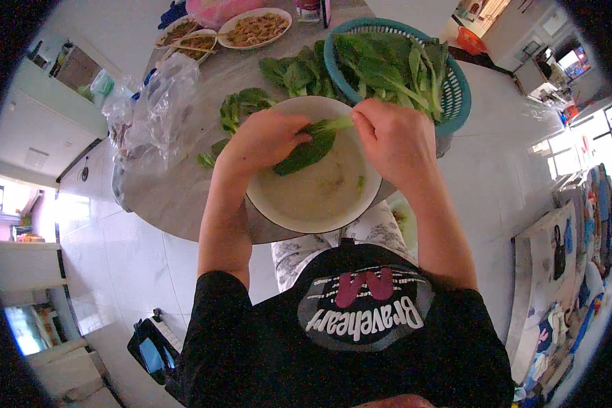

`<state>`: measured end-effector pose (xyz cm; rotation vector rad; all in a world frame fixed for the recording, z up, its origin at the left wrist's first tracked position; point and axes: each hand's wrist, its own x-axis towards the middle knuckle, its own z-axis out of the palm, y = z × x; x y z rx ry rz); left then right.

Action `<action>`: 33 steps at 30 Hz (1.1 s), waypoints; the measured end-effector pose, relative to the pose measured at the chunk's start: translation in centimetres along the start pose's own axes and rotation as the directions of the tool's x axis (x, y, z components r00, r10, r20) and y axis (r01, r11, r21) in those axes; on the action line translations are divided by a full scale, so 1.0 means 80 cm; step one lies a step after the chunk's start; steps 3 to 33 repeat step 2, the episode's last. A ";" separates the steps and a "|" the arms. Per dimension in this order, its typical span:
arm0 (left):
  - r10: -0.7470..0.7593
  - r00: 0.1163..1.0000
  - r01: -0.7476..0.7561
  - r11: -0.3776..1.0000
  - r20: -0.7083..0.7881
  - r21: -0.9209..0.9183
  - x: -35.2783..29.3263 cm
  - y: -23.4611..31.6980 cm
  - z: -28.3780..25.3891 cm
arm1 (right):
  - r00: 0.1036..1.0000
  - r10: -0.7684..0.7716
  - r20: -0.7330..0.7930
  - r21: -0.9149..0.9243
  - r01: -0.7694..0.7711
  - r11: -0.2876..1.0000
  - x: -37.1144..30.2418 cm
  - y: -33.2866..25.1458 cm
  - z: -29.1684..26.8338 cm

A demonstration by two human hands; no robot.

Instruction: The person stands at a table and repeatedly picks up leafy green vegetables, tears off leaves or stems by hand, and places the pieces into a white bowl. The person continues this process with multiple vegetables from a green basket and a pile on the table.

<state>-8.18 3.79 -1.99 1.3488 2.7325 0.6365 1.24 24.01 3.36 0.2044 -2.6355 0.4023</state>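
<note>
A dark green leaf with a pale stem (309, 151), from a leafy vegetable, is stretched between my hands over a round white bowl (314, 105). My left hand (260, 139) has its fingers curled around the leafy part. My right hand (396, 139) pinches the stem end at the bowl's right side. Cloudy liquid (306, 197) with small green bits fills the bowl's bottom. Beyond my right hand stands a teal plastic basket (330, 62) heaped with leafy greens (387, 64). More loose greens (296, 73) lie on the table behind the bowl, and others (245, 103) beside my left hand.
A crumpled clear plastic bag (166, 95) lies at the left of the grey round-edged table (163, 194). At the back are an oval plate of food (255, 28) and two smaller dishes, one with chopsticks (197, 47) across it. A bucket-like pale container (404, 221) shows below the table edge.
</note>
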 end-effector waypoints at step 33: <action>0.003 0.999 -0.001 0.998 -0.035 0.062 0.000 -0.001 0.005 | 0.998 -0.053 0.033 -0.089 0.056 0.994 0.004 0.000 0.009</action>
